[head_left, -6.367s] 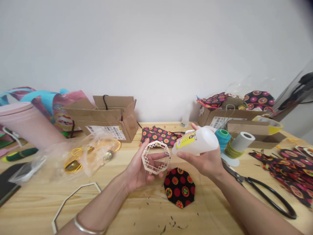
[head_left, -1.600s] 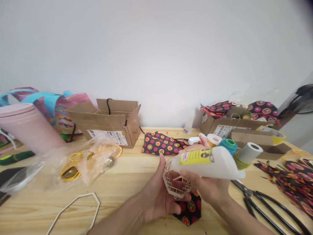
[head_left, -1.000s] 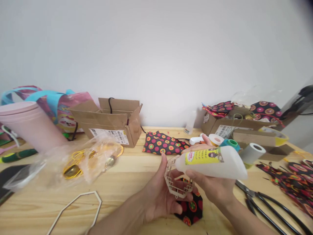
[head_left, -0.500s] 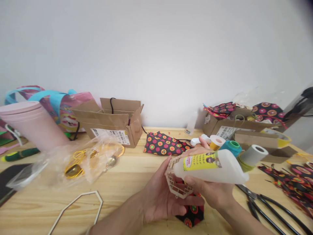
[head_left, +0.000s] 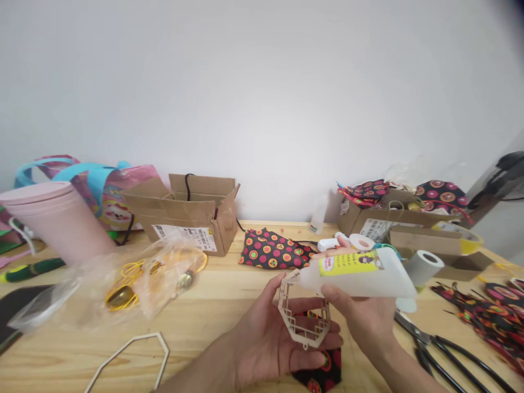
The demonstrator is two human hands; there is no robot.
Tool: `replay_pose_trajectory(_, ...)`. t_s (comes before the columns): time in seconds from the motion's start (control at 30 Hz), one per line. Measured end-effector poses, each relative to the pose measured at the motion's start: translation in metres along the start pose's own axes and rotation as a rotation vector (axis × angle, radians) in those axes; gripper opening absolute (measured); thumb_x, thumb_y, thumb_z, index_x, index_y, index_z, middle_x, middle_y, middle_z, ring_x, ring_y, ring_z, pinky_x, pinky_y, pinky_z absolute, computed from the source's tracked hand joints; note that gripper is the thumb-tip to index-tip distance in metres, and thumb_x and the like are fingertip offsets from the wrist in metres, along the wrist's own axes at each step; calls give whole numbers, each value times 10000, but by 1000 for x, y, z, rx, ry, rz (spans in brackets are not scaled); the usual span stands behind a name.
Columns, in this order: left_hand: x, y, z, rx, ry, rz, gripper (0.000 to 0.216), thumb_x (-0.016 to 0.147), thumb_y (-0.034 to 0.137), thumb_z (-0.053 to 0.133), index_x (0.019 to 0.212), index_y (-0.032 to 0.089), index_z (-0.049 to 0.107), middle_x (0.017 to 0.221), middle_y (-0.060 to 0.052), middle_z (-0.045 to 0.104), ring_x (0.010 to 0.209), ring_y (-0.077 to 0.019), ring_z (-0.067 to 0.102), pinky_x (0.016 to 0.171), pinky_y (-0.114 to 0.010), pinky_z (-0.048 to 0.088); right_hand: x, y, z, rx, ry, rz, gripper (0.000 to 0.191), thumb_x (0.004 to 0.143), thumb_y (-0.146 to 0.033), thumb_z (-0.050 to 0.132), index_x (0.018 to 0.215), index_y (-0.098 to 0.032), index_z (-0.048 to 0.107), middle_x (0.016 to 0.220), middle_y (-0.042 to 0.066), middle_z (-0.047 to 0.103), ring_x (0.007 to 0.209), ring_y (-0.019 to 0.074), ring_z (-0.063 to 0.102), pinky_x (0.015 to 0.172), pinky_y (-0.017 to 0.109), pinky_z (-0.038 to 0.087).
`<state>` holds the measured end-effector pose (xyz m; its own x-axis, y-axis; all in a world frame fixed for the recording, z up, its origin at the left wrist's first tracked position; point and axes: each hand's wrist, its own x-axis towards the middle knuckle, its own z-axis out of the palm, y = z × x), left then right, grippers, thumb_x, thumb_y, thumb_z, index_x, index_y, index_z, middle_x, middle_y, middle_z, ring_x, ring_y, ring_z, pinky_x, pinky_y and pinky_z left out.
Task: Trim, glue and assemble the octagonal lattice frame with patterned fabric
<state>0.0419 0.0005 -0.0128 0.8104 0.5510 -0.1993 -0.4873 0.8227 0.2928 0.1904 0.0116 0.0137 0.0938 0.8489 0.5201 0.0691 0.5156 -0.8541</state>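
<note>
One bottle (head_left: pixel 364 274), tip (head_left: pixel 306 278) indistinct against frame (head_left: pixel 308 340)

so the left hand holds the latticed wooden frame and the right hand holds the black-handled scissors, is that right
Not quite: the right hand holds a yellow-labelled bottle, not scissors. The head view shows the black-handled scissors lying on the table. The left hand does hold the latticed wooden frame.

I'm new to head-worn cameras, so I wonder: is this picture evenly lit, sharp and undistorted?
Head view: soft light, wall brightest near its middle, upper right corner dark; head view: small print on the white bottle too soft to read; head view: pink tumbler leans outward at the left, probably lens stretch.
</note>
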Motion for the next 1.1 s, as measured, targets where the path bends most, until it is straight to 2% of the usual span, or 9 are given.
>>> replay_pose_trajectory(0.2, 3, -1, -1, 10, 30, -27, 786, 736, 641, 364, 1232, 36, 440, 914, -176, 656, 864, -271, 646, 621, -287, 541, -1, -6, 3, 98, -85, 28, 669, 623, -303, 717, 1224, -196, 443, 923, 95, 679, 679, 248, 670, 574, 379, 582)
replay_pose_trajectory(0.33, 4, -2, -2, 47, 71, -26, 755, 738, 628, 373, 1206, 43, 470, 871, -163, 665, 820, -257, 659, 610, -271, 540, 0, -10, 5, 106, -71, 5, 665, 597, -288, 730, 1201, -213, 463, 909, 83, 675, 690, 251, 666, 590, 391, 583)
replay_pose_trajectory(0.4, 4, -3, -4, 56, 82, -18, 769, 734, 635, 367, 1187, 24, 482, 861, -172, 667, 795, -253, 665, 621, -273, 539, 1, -10, 5, 92, -89, -4, 582, 603, -288, 727, 1141, -223, 513, 885, 71, 672, 714, 251, 659, 585, 386, 581)
replay_pose_trajectory(0.5, 5, -3, -5, 58, 80, -8, 721, 754, 610, 356, 1176, 43, 498, 848, -158, 678, 796, -249, 665, 631, -275, 536, 1, -10, 4, 41, -132, -50, 374, 592, -318, 731, 932, -221, 612, 822, 56, 664, 725, 249, 648, 582, 377, 579)
replay_pose_trajectory(0.63, 4, -2, -4, 75, 81, -9, 748, 742, 619, 365, 1177, 26, 497, 863, -167, 676, 803, -252, 662, 629, -278, 537, 1, -11, 5, 39, -103, -40, 323, 610, -361, 710, 881, -218, 607, 747, 33, 659, 687, 225, 646, 577, 362, 576)
replay_pose_trajectory(0.77, 2, -3, -2, 67, 71, 31, 659, 768, 582, 366, 1141, 67, 537, 873, -136, 691, 731, -214, 669, 643, -299, 539, 1, -11, 3, 61, -301, -91, 300, 609, -335, 717, 858, -224, 591, 737, 26, 667, 701, 227, 655, 655, 384, 568)
replay_pose_trajectory(0.9, 2, -3, -2, 77, 65, 17, 666, 761, 586, 376, 1141, 62, 535, 860, -139, 693, 785, -230, 663, 659, -288, 528, 2, -11, 2, 63, -195, -44, 308, 618, -353, 711, 871, -224, 592, 752, 27, 665, 728, 234, 656, 662, 395, 567)
replay_pose_trajectory(1.03, 3, -2, -2, 69, 54, 40, 610, 780, 554, 379, 1120, 76, 546, 882, -125, 694, 741, -209, 666, 655, -297, 527, 2, -14, 5, 33, -273, -103, 278, 599, -377, 720, 805, -227, 609, 763, 29, 661, 693, 229, 657, 655, 391, 567)
replay_pose_trajectory(1.1, 3, -1, -1, 73, 61, 44, 603, 783, 551, 372, 1117, 81, 549, 875, -120, 699, 733, -207, 668, 647, -292, 525, 3, -15, 6, 35, -244, -82, 297, 613, -403, 705, 835, -230, 608, 772, 28, 661, 672, 220, 655, 628, 375, 571)
